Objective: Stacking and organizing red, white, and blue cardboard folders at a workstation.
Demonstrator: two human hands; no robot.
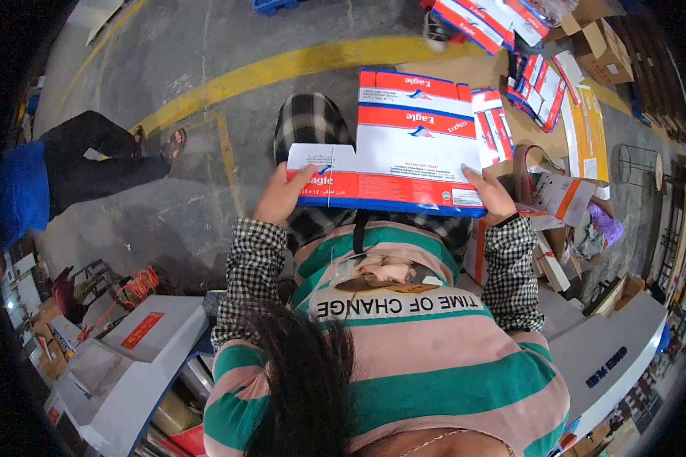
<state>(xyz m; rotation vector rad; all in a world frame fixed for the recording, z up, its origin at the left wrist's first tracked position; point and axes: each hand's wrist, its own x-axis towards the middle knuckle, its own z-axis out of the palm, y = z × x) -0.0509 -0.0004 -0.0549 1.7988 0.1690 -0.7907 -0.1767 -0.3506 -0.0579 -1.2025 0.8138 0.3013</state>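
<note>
I have both hands, left hand and right hand, clamped on the flat carton, mid-fold; next, squaring it open.

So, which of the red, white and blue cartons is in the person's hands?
The large flat carton in the middle, gripped at its lower edge by the left hand and the right hand. The other cartons lie on the floor farther away, untouched.

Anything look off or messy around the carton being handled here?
The flat red, white and blue carton sits squarely between the left hand and the right hand, with no visible tear. What stands out is the floor: more flat cartons lie scattered at odd angles upper right, not stacked.
</note>
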